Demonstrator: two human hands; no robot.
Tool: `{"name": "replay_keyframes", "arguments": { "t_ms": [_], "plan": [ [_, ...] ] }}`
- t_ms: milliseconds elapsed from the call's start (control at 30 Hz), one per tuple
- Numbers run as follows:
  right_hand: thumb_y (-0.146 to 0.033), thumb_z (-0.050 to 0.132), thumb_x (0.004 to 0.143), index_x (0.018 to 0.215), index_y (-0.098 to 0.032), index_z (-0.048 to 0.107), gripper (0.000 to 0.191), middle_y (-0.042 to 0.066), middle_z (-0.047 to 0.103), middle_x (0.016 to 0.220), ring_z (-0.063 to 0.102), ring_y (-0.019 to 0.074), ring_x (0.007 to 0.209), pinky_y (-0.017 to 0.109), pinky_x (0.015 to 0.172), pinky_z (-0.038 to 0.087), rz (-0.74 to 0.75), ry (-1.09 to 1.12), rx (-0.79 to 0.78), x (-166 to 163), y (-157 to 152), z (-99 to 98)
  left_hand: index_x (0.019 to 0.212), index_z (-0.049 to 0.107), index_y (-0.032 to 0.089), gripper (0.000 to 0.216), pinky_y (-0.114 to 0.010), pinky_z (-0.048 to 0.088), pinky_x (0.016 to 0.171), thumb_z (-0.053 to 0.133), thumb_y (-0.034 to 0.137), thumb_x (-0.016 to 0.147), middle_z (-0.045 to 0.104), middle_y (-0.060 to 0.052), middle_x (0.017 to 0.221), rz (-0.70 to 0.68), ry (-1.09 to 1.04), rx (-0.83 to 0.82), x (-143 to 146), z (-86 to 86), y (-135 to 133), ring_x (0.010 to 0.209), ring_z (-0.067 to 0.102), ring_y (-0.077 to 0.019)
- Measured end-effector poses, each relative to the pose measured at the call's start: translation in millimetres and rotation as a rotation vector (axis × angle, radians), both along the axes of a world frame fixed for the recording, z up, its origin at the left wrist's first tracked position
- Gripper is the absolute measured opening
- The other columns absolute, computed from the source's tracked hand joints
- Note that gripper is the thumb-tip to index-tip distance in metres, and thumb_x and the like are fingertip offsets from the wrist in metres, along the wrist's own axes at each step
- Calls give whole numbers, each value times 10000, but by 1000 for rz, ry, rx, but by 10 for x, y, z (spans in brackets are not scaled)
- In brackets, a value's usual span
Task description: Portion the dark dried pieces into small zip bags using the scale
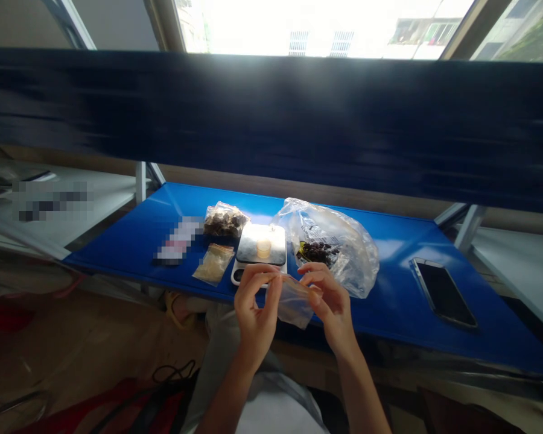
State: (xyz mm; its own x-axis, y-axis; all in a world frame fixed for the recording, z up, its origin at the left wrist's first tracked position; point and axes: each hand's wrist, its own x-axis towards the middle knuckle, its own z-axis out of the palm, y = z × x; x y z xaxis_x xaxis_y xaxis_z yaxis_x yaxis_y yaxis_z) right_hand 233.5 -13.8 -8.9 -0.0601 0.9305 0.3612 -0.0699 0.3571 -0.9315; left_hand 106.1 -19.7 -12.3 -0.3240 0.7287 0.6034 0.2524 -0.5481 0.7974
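Observation:
Between my two hands hangs a small clear zip bag (pixel 294 304), held along its top edge in front of the blue table's near side. My left hand (pixel 259 307) pinches one top corner. At the other end of that edge, my right hand (pixel 330 301) is closed on the bag with thumb and fingers. Just beyond my hands stands a white kitchen scale (pixel 278 232) with a small pale cup (pixel 263 248) on its plate. To the right of the scale, a large clear plastic bag (pixel 353 247) lies spread with dark dried pieces (pixel 319 253) in it.
Left of the scale lie a zip bag of dark brown pieces (pixel 226 223) and a zip bag of pale contents (pixel 214 264). A blurred-out packet (pixel 178 241) is farther left. A phone (pixel 446 292) rests at the right of the blue table (pixel 398 241).

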Motion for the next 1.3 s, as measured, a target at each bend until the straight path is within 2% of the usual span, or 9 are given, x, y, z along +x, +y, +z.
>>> {"name": "replay_keyframes", "arguments": {
  "t_ms": [133, 267, 500, 600, 733, 900, 1000, 1167, 1300],
  "plan": [
    [-282, 679, 804, 753, -236, 660, 71, 32, 591, 907, 563, 177, 834, 271, 661, 433, -79, -21, 65, 5, -25, -5, 817, 649, 198, 119, -235, 509, 737, 579, 113, 864, 614, -11, 864, -20, 10, 34, 29, -10, -26, 837, 613, -128],
    [-217, 666, 822, 721, -236, 648, 105, 18, 582, 869, 560, 170, 866, 273, 720, 430, -122, -55, 77, 13, -39, -9, 796, 634, 196, 110, -265, 523, 760, 578, 134, 867, 629, -18, 857, -115, -31, 24, 14, 4, -48, 850, 628, -146],
    [-241, 670, 825, 779, -238, 685, 49, 36, 566, 911, 557, 146, 761, 211, 514, 416, -54, -38, -1, 38, -80, -34, 755, 669, 188, 129, -314, 526, 787, 644, 284, 836, 668, -51, 857, -281, 18, -22, -107, 28, -30, 874, 651, -195],
    [-232, 696, 801, 749, -231, 695, 51, 46, 584, 891, 569, 163, 805, 208, 506, 419, -60, -54, 21, 37, -87, -21, 755, 689, 186, 107, -295, 520, 765, 674, 273, 814, 675, -57, 878, -251, 67, -46, -111, 26, -31, 862, 647, -186],
    [-202, 723, 772, 716, -233, 703, 67, 43, 609, 818, 577, 185, 873, 211, 523, 423, -64, -63, 66, 28, -91, 10, 757, 670, 185, 110, -276, 518, 757, 622, 212, 852, 663, -52, 883, -210, 81, -66, -93, 20, -55, 865, 636, -170],
    [-191, 705, 786, 789, -245, 742, 65, 40, 627, 953, 573, 114, 671, 241, 542, 442, -6, -47, 60, 25, -106, -12, 770, 668, 195, 97, -273, 507, 769, 616, 199, 853, 632, -40, 884, -130, 83, -55, -115, -23, -52, 878, 617, -165],
    [-202, 674, 813, 741, -241, 741, 106, 41, 635, 943, 566, 113, 653, 247, 536, 429, -45, -21, 19, 26, -100, -65, 767, 685, 196, 102, -295, 507, 776, 626, 219, 847, 633, -47, 886, -133, 88, -56, -137, -51, -35, 889, 617, -180],
    [-204, 743, 740, 607, -229, 681, 149, 28, 596, 750, 573, 178, 804, 246, 559, 413, -151, 48, -2, 79, -77, -101, 725, 693, 200, 119, -316, 490, 792, 662, 255, 826, 661, -48, 875, -217, 83, -34, -140, -41, -20, 883, 635, -190],
    [-197, 689, 799, 564, -215, 565, 266, 15, 543, 694, 546, 189, 912, 275, 707, 431, -79, 59, 1, 150, -110, -73, 718, 698, 197, 175, -341, 480, 818, 653, 321, 833, 691, -71, 902, -309, 116, -93, -137, -4, -21, 910, 634, -212]
  ]
}}
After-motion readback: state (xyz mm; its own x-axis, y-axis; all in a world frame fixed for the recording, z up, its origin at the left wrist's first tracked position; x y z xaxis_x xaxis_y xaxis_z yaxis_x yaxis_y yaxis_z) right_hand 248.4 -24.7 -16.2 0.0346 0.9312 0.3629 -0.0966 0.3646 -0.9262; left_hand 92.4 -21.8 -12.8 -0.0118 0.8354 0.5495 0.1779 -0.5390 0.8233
